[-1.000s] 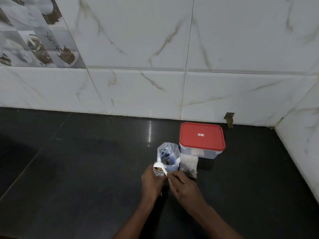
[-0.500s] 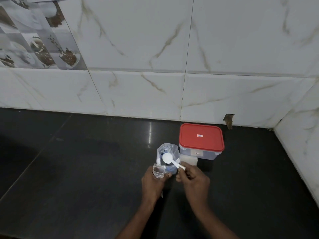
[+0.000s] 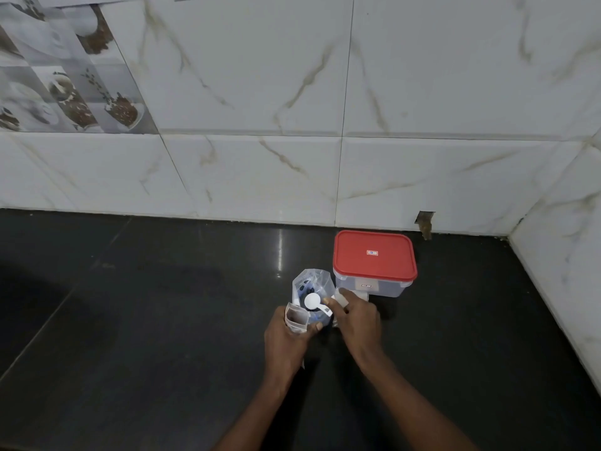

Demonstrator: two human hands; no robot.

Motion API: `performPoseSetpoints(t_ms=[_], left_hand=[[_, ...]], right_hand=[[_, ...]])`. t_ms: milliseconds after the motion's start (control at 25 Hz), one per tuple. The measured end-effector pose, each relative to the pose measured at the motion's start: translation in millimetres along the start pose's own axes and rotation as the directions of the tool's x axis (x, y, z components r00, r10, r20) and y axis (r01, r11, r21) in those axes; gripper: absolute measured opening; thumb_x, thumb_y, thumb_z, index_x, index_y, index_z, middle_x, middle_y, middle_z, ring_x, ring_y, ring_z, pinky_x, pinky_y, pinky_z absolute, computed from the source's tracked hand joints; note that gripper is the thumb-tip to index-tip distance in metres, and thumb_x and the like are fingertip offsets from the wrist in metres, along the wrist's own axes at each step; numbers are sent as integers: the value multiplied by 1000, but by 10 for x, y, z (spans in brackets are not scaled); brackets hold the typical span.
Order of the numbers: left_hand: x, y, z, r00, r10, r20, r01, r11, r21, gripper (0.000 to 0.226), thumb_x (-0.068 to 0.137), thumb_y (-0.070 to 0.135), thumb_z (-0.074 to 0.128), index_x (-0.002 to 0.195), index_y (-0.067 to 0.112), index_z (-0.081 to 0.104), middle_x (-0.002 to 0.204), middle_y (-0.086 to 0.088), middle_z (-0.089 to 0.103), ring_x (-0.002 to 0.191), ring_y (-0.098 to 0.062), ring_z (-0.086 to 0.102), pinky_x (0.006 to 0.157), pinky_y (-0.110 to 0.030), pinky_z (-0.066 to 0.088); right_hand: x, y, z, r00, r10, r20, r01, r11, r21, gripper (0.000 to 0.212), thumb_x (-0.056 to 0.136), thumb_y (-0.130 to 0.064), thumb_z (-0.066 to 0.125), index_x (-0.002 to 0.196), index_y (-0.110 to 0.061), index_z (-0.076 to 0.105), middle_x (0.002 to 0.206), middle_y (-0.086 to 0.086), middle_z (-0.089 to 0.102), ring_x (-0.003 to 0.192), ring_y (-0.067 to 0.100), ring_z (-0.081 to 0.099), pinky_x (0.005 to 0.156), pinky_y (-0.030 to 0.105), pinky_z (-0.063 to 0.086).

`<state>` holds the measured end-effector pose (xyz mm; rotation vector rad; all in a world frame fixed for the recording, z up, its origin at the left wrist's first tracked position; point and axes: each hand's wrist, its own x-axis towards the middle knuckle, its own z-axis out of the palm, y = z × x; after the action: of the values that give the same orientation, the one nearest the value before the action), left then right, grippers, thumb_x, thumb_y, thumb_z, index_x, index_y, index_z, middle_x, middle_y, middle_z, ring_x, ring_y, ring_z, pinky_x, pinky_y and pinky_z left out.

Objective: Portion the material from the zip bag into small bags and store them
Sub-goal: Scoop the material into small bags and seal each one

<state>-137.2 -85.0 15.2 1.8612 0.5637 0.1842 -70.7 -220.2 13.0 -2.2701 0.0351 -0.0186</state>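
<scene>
Beside the zip bag (image 3: pixel 313 284), red-lidded container (image 3: pixel 374 255).

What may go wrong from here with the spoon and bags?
The small bag, held open only by the left hand, has a narrow mouth; material may spill onto the counter. The zip bag stands open, apparently unheld; the spoon in the right hand may tip it.

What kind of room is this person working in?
Most likely a home kitchen: a dark polished stone counter runs along marble-look wall tiles, a patch of decorative tiles appears to picture cups and coffee, and a red-lidded food container sits by the wall.
</scene>
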Motion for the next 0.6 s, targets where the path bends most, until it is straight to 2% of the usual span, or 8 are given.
performPoseSetpoints(t_ms=[80, 160, 240, 280, 360, 440, 520, 600], left_hand=[[-18, 96, 52, 1000, 16, 23, -17, 1000, 15, 39, 70, 40, 87, 93, 24, 61, 87, 8, 70, 80, -3, 67, 66, -22, 52], [-27, 168, 133, 999, 44, 20, -44, 998, 34, 32, 76, 39, 81, 95, 24, 61, 91, 6, 70, 84, -8, 68, 72, -30, 57], [-25, 193, 231, 996, 90, 26, -91, 995, 48, 26, 82, 28, 74, 104, 20, 62, 101, 3, 71, 93, -15, 69, 82, -38, 58], [-41, 204, 267, 992, 113, 48, -115, 992, 41, 28, 82, 21, 72, 108, 17, 61, 106, 2, 70, 97, -18, 68, 84, -37, 58], [-101, 264, 276, 980, 162, 117, -166, 986, 21, 40, 79, 13, 75, 113, 20, 56, 108, 6, 67, 98, -14, 66, 83, -27, 55], [-128, 295, 277, 964, 173, 202, -178, 984, 9, 51, 76, 14, 81, 116, 24, 51, 105, 11, 64, 95, -6, 64, 75, -12, 50], [-161, 274, 290, 952, 171, 255, -180, 984, 13, 54, 73, 19, 82, 118, 23, 52, 103, 13, 64, 93, -3, 64, 71, -9, 49], [-191, 237, 294, 943, 163, 290, -168, 986, -5, 51, 74, 20, 79, 118, 24, 53, 101, 15, 64, 91, 0, 63, 74, -11, 49]], right_hand=[[-136, -49, -181, 989, -134, -59, 139, 986, 92, 46, 81, -58, 61, 102, -19, 73, 82, -5, 70, 73, 7, 61, 66, 25, 46], [-268, -126, -277, 976, -219, 15, 213, 958, 191, 50, 71, -61, 66, 102, -23, 74, 82, -9, 68, 74, 3, 62, 67, 18, 48], [-354, -123, -297, 974, -217, 59, 204, 963, 174, 52, 66, -53, 75, 108, -23, 72, 85, -9, 70, 78, 4, 64, 72, 20, 52], [-370, -102, -321, 979, -196, 48, 185, 966, 181, 48, 68, -44, 78, 110, -23, 71, 86, -8, 70, 80, 5, 65, 74, 24, 55], [-363, -36, -393, 980, -196, 44, 185, 965, 184, 37, 75, -26, 76, 111, -25, 69, 89, -7, 70, 82, 6, 66, 78, 30, 56], [-333, 7, -473, 965, -237, 111, 220, 964, 146, 23, 79, -18, 71, 101, -24, 70, 90, -7, 69, 82, 5, 64, 78, 30, 56], [-313, 34, -577, 955, -241, 174, 220, 966, 133, 10, 80, -12, 69, 88, -18, 71, 83, -7, 69, 77, 6, 64, 74, 31, 55], [-268, 68, -702, 946, -233, 226, 211, 970, 120, 9, 81, -6, 67, 84, -14, 70, 79, -7, 68, 72, 6, 64, 71, 27, 54]])
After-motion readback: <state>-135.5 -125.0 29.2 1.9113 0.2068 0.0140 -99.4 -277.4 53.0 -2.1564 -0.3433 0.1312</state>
